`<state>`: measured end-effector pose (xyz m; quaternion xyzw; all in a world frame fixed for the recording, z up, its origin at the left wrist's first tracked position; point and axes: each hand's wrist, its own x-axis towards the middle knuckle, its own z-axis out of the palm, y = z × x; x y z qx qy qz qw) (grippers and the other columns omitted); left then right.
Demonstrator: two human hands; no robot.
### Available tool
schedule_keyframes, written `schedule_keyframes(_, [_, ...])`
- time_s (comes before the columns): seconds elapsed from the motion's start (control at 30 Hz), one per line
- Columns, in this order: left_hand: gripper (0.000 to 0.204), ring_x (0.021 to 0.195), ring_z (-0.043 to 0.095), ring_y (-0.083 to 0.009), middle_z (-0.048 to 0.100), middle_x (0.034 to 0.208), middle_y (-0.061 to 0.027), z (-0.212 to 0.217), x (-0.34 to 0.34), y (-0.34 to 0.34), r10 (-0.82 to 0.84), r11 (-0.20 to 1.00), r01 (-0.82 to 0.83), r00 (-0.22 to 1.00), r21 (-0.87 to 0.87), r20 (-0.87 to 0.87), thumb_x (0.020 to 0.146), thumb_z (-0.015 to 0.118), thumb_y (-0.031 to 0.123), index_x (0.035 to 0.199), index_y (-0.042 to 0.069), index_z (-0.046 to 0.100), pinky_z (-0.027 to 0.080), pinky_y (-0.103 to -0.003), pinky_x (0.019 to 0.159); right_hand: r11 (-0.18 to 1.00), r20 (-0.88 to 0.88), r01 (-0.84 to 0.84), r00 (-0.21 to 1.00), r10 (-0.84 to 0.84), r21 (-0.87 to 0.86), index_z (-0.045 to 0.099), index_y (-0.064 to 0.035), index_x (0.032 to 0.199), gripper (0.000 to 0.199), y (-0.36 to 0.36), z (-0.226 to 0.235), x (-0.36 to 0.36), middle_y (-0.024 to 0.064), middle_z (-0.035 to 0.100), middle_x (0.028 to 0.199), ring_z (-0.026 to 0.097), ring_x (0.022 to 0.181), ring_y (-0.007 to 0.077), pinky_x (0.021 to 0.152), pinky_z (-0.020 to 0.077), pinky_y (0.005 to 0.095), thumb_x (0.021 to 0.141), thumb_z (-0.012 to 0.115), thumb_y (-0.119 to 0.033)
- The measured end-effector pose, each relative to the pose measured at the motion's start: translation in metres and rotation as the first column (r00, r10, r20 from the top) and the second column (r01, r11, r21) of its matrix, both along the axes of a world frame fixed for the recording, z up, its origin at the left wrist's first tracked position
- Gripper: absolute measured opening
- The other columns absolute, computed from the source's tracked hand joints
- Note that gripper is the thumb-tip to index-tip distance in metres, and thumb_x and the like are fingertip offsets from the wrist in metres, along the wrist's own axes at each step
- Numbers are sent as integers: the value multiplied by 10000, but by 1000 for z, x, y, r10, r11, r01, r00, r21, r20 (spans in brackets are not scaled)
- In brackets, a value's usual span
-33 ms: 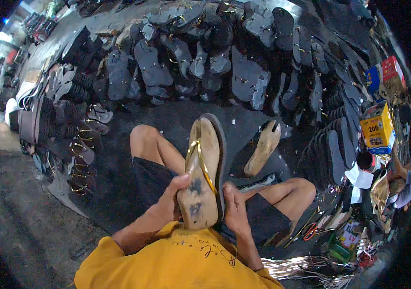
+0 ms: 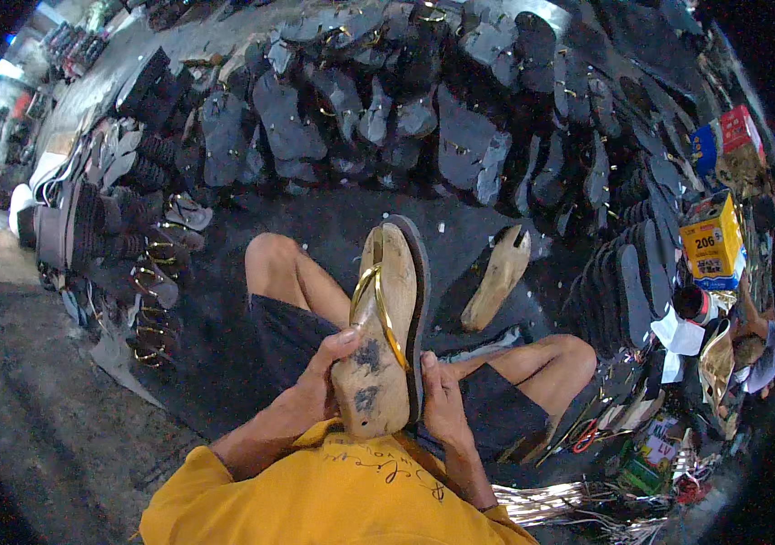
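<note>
Between my knees I hold a wooden shoe last (image 2: 380, 386), toe pointing away from me, with a sandal fitted on it. The sandal's gold thong strap (image 2: 392, 333) runs across the last's face, and its dark sole (image 2: 421, 282) lies along the right and back. My left hand (image 2: 313, 377) grips the last's left side, thumb on top; its other fingers are mostly hidden. Against the sole's right edge, my right hand (image 2: 444, 404) is closed with the thumb pointing up. A second wooden last (image 2: 496, 280) lies on the dark mat to the right.
Dark soles (image 2: 287, 118) stand in a wide arc ahead. Sandals with gold straps (image 2: 156, 283) line the left, and stacked soles (image 2: 631, 282) the right. Beyond are a yellow box (image 2: 712, 241), orange-handled scissors (image 2: 584, 437) and shiny strips (image 2: 569, 504). Another person's arm (image 2: 750, 309) shows at far right.
The last and sandal have shifted very slightly to the right at the toe and left at the heel. Both hands keep their grip.
</note>
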<state>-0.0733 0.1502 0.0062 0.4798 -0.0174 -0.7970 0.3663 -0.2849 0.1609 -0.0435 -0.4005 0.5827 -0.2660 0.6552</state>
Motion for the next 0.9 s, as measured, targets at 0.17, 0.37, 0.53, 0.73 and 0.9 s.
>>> schedule_keyframes(0.17, [680, 1125, 698, -284, 714, 1264, -139, -15, 9, 54, 161, 986, -164, 945, 12, -284, 939, 642, 546, 1415, 62, 608, 553, -438, 1033, 943, 390, 70, 899, -202, 326, 729, -50, 962, 377, 33, 37, -8, 7, 689, 857, 608, 778, 119, 719, 504, 294, 1090, 605, -383])
schedule_keyframes(0.37, [1053, 1354, 558, -258, 556, 1500, -159, 9, 4, 34, -117, 976, 66, 963, -208, -242, 765, 825, 470, 1587, -14, 379, 438, -401, 1160, 857, 412, 124, 836, -361, 500, 609, -82, 927, 238, 51, 33, -17, 7, 604, 788, 585, 669, 161, 659, 526, 334, 1013, 685, -291])
schedule_keyframes(0.53, [1392, 1585, 258, -287, 288, 1693, -191, 52, -24, 5, -209, 769, 330, 939, -548, 272, 706, 949, 442, 1663, -94, 92, 182, -403, 1302, 861, 349, 199, 854, -387, 469, 612, -43, 1319, 369, 25, -24, -6, 105, 730, 1035, 667, 726, 186, 685, 578, 354, 1041, 669, -277])
schedule_keyframes(0.73, [1002, 1339, 542, -258, 527, 1454, -190, 13, -41, -40, -46, 895, 200, 930, -399, 364, 849, 885, 329, 1562, -62, 299, 462, -366, 1137, 841, 318, 532, 785, -532, 97, 539, -34, 1504, 515, 3, -4, 8, 93, 756, 1030, 712, 777, 189, 744, 593, 329, 1088, 605, -330])
schedule_keyframes(0.9, [572, 1144, 589, -163, 617, 1289, -69, 10, -53, -46, -3, 782, 328, 852, -531, 523, 999, 755, 248, 1427, -19, 485, 532, -322, 943, 922, 174, 74, 985, -7, -379, -155, -77, 1657, 1515, 0, 10, 4, 192, 109, 1700, 315, 1517, 327, 1198, 384, 462, 659, 985, -120])
